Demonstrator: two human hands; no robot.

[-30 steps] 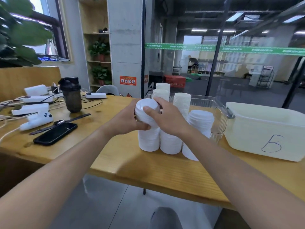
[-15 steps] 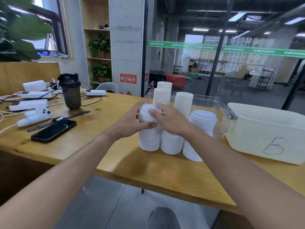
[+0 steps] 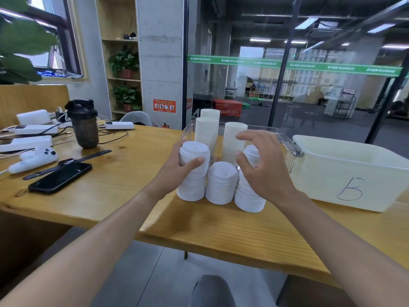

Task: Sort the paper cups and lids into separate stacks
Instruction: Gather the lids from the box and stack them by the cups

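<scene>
Three stacks of white lids stand side by side on the wooden table (image 3: 124,196): a left lid stack (image 3: 192,180), a middle lid stack (image 3: 221,182) and a right lid stack (image 3: 249,196). My left hand (image 3: 177,171) grips the upper part of the left stack, thumb across its front. My right hand (image 3: 261,167) hovers with spread, curved fingers over the right stack and holds nothing. Behind them, tall stacks of white paper cups (image 3: 205,134) stand in a clear plastic bin (image 3: 285,147).
A white tub marked "B" (image 3: 354,173) sits at the right. To the left lie a black phone (image 3: 60,177), a watch (image 3: 73,161), a white controller (image 3: 33,160), a dark shaker bottle (image 3: 83,124), power strips and cables. The table's front edge is near me.
My right hand has let go of the left stack's top and moved right, over the right stack. My left hand stays on the left stack, which has settled lower.
</scene>
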